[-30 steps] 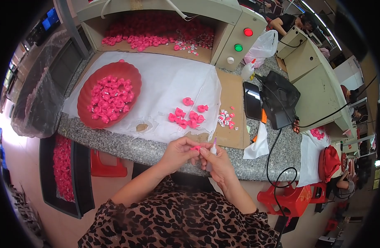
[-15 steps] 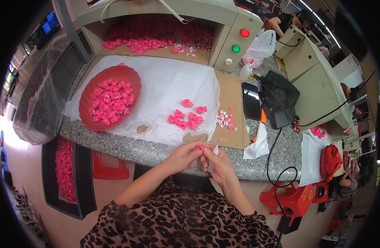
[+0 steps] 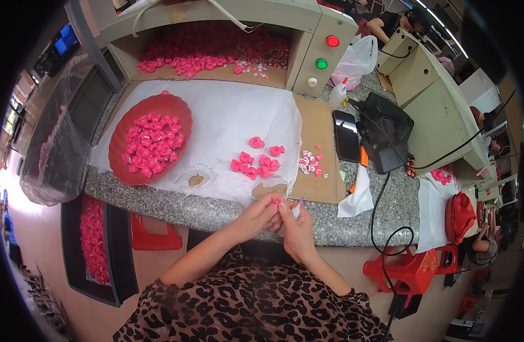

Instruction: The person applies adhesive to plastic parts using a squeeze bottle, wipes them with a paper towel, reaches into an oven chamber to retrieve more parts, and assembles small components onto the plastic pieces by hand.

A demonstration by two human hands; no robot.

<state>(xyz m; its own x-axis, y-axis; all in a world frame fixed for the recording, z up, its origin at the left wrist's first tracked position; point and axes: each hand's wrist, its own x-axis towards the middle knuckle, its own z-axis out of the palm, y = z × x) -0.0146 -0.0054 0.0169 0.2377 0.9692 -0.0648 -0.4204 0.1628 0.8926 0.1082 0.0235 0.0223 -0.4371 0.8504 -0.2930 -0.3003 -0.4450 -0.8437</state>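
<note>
pinching a small pink piece (image 3: pixel 276 203) in the closed grip of the left hand (image 3: pixel 257 219), just beside a purple-tipped bottle (image 3: pixel 297 211) clasped in the closed grip of the right hand (image 3: pixel 299 235), at the near edge of the table (image 3: pixel 330 229), by the white sheet (image 3: pixel 222 122).

Left hand (image 3: pixel 258 219) pinching small pink piece (image 3: pixel 275 202); right hand (image 3: pixel 297 232) gripping bottle (image 3: pixel 297 211) (purple tip up).
</note>
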